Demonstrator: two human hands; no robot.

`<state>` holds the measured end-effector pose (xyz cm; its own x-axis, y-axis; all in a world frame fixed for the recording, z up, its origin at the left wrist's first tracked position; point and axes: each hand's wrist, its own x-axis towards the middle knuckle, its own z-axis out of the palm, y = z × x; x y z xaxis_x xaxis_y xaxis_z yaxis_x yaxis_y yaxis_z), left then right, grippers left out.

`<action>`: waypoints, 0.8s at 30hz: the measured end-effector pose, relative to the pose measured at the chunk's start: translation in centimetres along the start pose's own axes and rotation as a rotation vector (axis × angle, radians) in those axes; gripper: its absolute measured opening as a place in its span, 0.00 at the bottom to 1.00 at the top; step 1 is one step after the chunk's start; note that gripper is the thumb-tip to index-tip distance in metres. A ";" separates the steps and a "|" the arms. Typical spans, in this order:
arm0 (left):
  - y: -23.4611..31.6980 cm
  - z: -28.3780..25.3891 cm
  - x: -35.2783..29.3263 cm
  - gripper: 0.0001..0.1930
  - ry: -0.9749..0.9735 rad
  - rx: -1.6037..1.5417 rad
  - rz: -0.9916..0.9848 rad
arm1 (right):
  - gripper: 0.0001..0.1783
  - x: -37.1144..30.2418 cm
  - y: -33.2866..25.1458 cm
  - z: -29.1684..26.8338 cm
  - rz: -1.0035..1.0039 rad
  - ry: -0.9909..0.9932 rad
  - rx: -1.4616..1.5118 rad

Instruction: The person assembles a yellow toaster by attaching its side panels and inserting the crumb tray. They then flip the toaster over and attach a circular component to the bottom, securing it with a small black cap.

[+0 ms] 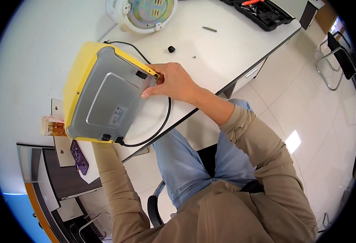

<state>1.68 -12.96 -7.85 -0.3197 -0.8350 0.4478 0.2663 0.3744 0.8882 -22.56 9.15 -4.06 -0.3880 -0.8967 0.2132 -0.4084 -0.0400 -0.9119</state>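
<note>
A yellow-cased appliance (78, 77) is tipped up on the white table, its grey metal underside (105, 97) turned toward me. My right hand (172, 83) grips its right edge, the thumb on the grey plate and the fingers curled over the yellow rim. At the lower corner a black power cord (168, 117) is plugged in, looping right and behind the casing. A black switch-like part (141, 75) sits in the plate near my right hand. My left forearm (115, 174) reaches up behind the appliance, which hides my left hand.
On the white table (226, 60) lie a black knob (171, 49), a metal bit (209, 29) and a tiny piece (194, 57). A round white part (147, 14) stands at the back, an open tool case (263, 14) at the far right. A purple phone (79, 157) lies left.
</note>
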 end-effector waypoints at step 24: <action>0.5 0.0 1.8 0.25 -0.059 0.004 0.005 | 0.46 0.3 -1.6 4.4 0.196 0.095 1.229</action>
<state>1.26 -14.33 -6.63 -0.3711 -0.8080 0.4576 0.2643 0.3805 0.8862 -18.42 7.07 -4.09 -0.4344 -0.9006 0.0146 0.6852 -0.3410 -0.6436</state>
